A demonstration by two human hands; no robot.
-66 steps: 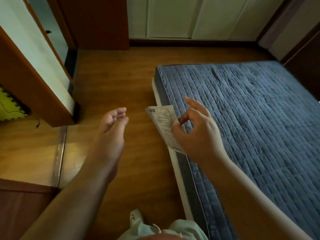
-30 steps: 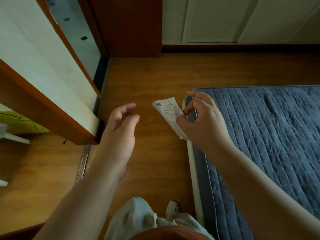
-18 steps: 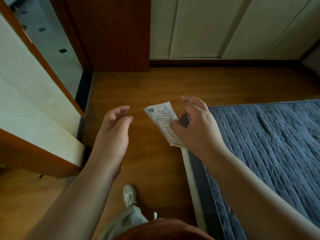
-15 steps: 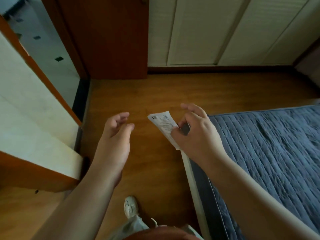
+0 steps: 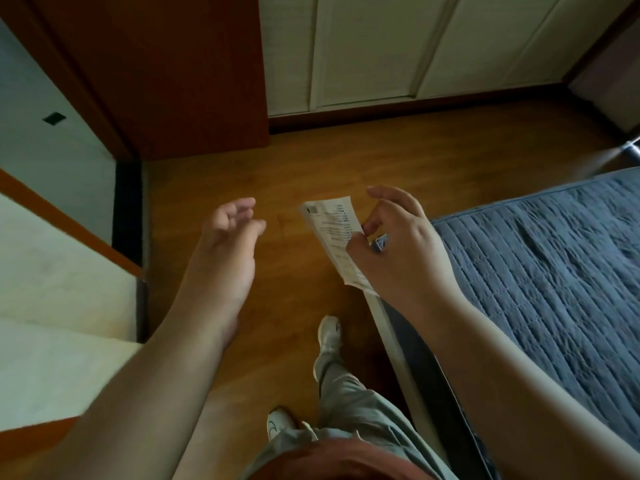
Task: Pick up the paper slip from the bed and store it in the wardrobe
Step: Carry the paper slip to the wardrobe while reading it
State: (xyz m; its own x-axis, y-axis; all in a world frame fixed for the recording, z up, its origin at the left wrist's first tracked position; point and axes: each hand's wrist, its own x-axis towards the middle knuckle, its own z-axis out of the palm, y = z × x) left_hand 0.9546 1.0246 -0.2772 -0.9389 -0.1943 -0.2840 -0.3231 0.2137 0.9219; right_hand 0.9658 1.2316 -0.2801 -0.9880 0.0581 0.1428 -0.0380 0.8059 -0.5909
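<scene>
Since the earlier frames the bed has slid toward the right edge of the frame and the pale cupboard doors along the top have grown larger, so I have been walking forward with my catch. The paper slip [image 5: 335, 242] sits just right of centre, off the bed and up in the air, pinched along its right edge between the thumb and forefinger of my right hand [image 5: 403, 249], the other fingers curled loosely above it. It looks thin, limp and nearly weightless; I judge it would crease or flutter away easily, so a light pinch at one edge, well in from the corner, should serve. Rows of small black print and a dark block near its top corner run down it, too fine to read. My left hand [image 5: 221, 252], left of centre, is empty, fingers loosely spread and slightly bent. Below it lies the wooden floor [image 5: 346, 161]; the blue quilted bed [image 5: 540, 271] fills the right side, and the wardrobe doors [image 5: 363, 50] stand shut at upper centre.
</scene>
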